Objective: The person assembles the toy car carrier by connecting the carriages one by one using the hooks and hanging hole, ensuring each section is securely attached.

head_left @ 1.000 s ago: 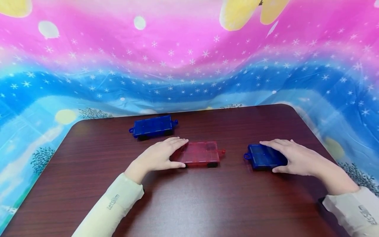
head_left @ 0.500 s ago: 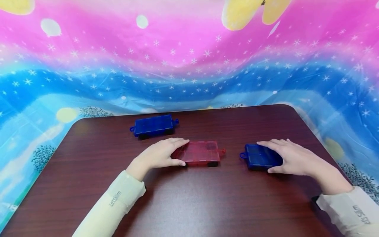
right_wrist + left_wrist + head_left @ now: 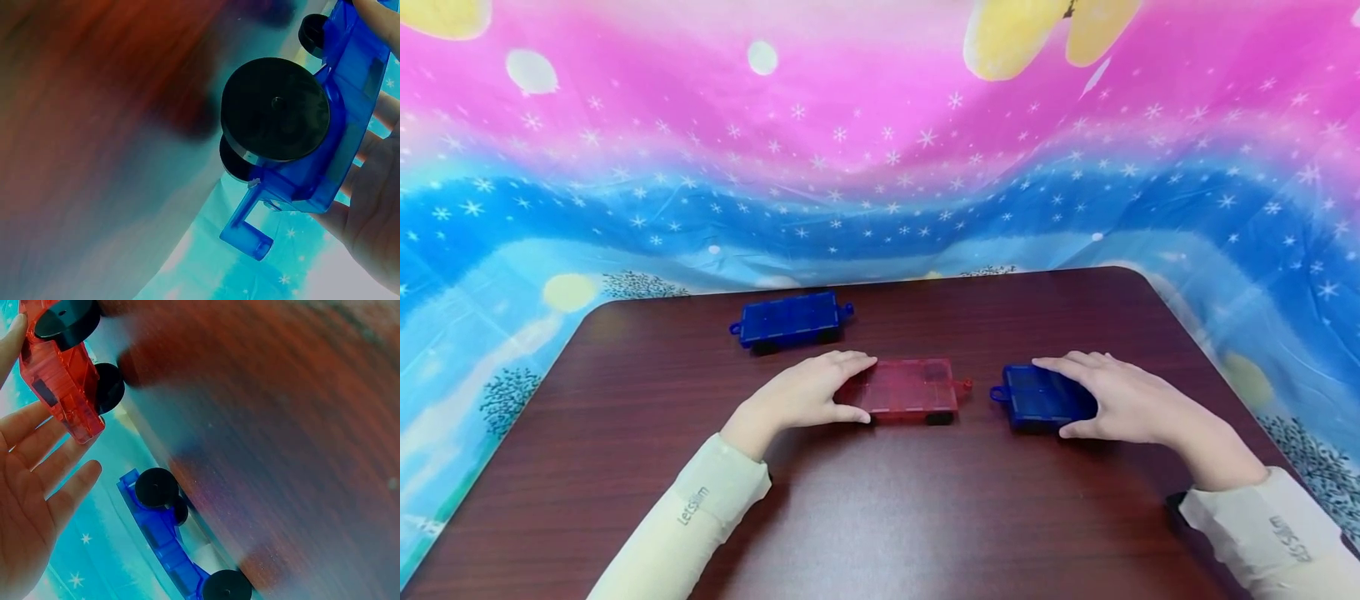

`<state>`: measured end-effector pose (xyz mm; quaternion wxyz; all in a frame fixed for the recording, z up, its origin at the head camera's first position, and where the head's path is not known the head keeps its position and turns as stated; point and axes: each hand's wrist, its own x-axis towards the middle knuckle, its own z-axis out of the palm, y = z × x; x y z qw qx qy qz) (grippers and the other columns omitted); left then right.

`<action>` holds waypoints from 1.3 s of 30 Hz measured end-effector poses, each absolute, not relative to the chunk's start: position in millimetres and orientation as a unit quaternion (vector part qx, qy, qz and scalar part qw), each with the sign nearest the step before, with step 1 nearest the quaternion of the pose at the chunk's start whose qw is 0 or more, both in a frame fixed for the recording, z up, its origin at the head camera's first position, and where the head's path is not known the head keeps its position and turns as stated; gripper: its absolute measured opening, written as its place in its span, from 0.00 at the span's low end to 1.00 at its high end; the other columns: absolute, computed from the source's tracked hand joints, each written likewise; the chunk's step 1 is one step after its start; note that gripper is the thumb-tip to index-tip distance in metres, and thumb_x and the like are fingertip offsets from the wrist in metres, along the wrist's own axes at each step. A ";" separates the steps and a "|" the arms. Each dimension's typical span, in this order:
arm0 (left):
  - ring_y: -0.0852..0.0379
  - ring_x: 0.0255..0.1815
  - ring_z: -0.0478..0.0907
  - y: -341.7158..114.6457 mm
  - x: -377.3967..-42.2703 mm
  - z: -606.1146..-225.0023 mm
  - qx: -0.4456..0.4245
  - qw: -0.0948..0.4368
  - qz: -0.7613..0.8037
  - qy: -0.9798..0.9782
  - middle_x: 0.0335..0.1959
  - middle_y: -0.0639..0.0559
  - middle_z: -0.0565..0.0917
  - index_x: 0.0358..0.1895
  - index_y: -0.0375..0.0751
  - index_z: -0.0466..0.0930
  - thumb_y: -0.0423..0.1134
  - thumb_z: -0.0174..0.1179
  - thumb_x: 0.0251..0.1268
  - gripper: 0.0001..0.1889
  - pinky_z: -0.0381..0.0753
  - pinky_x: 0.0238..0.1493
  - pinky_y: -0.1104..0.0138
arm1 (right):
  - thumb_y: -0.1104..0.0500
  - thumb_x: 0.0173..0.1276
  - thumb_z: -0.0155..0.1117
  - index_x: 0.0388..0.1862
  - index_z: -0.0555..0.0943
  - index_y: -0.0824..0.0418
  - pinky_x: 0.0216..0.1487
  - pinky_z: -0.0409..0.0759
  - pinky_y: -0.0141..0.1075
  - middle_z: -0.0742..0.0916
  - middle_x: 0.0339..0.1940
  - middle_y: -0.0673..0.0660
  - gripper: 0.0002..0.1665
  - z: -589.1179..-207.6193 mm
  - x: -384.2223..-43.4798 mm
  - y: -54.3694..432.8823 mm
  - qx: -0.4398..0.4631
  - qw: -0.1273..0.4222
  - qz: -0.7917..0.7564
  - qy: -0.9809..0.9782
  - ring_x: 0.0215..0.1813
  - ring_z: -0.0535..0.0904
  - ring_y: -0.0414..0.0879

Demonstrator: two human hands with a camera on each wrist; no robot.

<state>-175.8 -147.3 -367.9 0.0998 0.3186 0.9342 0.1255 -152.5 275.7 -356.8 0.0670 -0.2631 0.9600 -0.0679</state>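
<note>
A translucent red flatbed toy wagon [image 3: 910, 388] with black wheels stands mid-table. My left hand [image 3: 801, 393] grips its left end, thumb on the near side and fingers on the far side. From its right end a small red peg sticks out. To the right, a translucent blue toy wagon [image 3: 1037, 396] is held by my right hand [image 3: 1138, 410] around its right end. Its blue ring points at the red peg, a short gap between them. In the right wrist view, a blue hook [image 3: 247, 240] juts from the wagon's hand-side end, below its black wheel [image 3: 275, 109].
Another blue wagon [image 3: 788, 320] stands behind the left hand, near the far edge, a ring at its left and a peg at its right. The dark wooden table [image 3: 880, 508] has rounded far corners. A patterned cloth [image 3: 850, 125] hangs behind it.
My right hand has slid the blue wagon to the left, narrowing the gap to the red wagon. The left hand and the red wagon stay in place.
</note>
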 end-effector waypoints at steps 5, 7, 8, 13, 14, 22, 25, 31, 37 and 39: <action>0.47 0.76 0.65 -147.6 -176.7 -368.2 0.318 0.102 0.125 0.934 0.75 0.46 0.68 0.76 0.44 0.63 0.61 0.65 0.60 0.44 0.68 0.73 0.52 | 0.41 0.53 0.78 0.76 0.65 0.48 0.65 0.69 0.67 0.80 0.64 0.59 0.53 -355.2 -155.1 269.6 -0.262 0.060 -0.073 0.960 0.66 0.74 0.62; 0.47 0.76 0.65 -147.8 -176.9 -368.1 0.318 0.102 0.124 0.934 0.75 0.46 0.68 0.76 0.44 0.63 0.61 0.65 0.60 0.44 0.68 0.73 0.53 | 0.42 0.53 0.78 0.76 0.65 0.47 0.63 0.71 0.66 0.80 0.64 0.59 0.53 -354.9 -156.2 267.1 -0.263 0.058 -0.074 0.960 0.66 0.74 0.62; 0.47 0.76 0.65 -148.0 -176.8 -368.0 0.318 0.103 0.123 0.934 0.75 0.46 0.68 0.76 0.44 0.63 0.61 0.65 0.60 0.44 0.68 0.73 0.52 | 0.41 0.53 0.78 0.76 0.65 0.47 0.62 0.72 0.65 0.79 0.64 0.59 0.53 -354.7 -156.9 265.8 -0.262 0.057 -0.075 0.960 0.66 0.74 0.62; 0.47 0.76 0.65 -148.7 -175.8 -367.4 0.315 0.110 0.124 0.935 0.75 0.46 0.68 0.76 0.44 0.63 0.61 0.65 0.61 0.44 0.67 0.74 0.52 | 0.42 0.54 0.78 0.76 0.65 0.47 0.60 0.75 0.64 0.79 0.65 0.58 0.53 -355.5 -160.3 259.4 -0.263 0.056 -0.079 0.960 0.66 0.74 0.61; 0.47 0.76 0.65 -148.7 -175.6 -367.2 0.314 0.111 0.124 0.935 0.75 0.45 0.68 0.76 0.44 0.63 0.61 0.65 0.61 0.44 0.67 0.74 0.52 | 0.42 0.53 0.78 0.76 0.65 0.47 0.60 0.75 0.63 0.79 0.65 0.58 0.53 -355.9 -160.9 258.0 -0.264 0.056 -0.080 0.960 0.65 0.74 0.60; 0.47 0.76 0.65 -148.0 -175.7 -367.6 0.312 0.115 0.125 0.935 0.75 0.46 0.68 0.76 0.45 0.63 0.60 0.66 0.61 0.44 0.67 0.74 0.52 | 0.41 0.54 0.77 0.77 0.64 0.46 0.59 0.77 0.62 0.79 0.65 0.58 0.53 -356.9 -164.6 249.5 -0.265 0.051 -0.078 0.960 0.65 0.75 0.61; 0.47 0.76 0.64 -147.8 -175.8 -367.5 0.312 0.115 0.124 0.935 0.75 0.46 0.68 0.76 0.45 0.63 0.60 0.66 0.60 0.44 0.67 0.74 0.52 | 0.40 0.54 0.77 0.76 0.65 0.46 0.58 0.76 0.63 0.79 0.65 0.59 0.53 -355.6 -165.4 247.5 -0.268 0.051 -0.076 0.959 0.65 0.75 0.62; 0.47 0.76 0.64 -147.3 -175.6 -366.1 0.312 0.114 0.124 0.935 0.75 0.46 0.67 0.76 0.45 0.63 0.61 0.66 0.60 0.44 0.67 0.74 0.52 | 0.40 0.53 0.78 0.76 0.64 0.45 0.59 0.76 0.62 0.79 0.65 0.59 0.53 -357.1 -168.0 245.0 -0.269 0.049 -0.072 0.959 0.65 0.75 0.62; 0.47 0.76 0.64 -147.0 -175.7 -364.5 0.313 0.113 0.123 0.935 0.75 0.46 0.67 0.76 0.45 0.63 0.60 0.66 0.60 0.44 0.66 0.74 0.52 | 0.40 0.53 0.78 0.76 0.65 0.46 0.58 0.76 0.62 0.79 0.65 0.60 0.53 -357.6 -169.9 243.6 -0.274 0.049 -0.072 0.958 0.64 0.75 0.63; 0.47 0.76 0.64 -147.1 -175.9 -364.6 0.315 0.111 0.122 0.935 0.75 0.46 0.68 0.76 0.44 0.63 0.60 0.66 0.61 0.44 0.66 0.74 0.52 | 0.40 0.54 0.77 0.76 0.65 0.46 0.58 0.76 0.63 0.79 0.65 0.60 0.52 -357.5 -170.1 243.3 -0.275 0.052 -0.072 0.957 0.65 0.75 0.63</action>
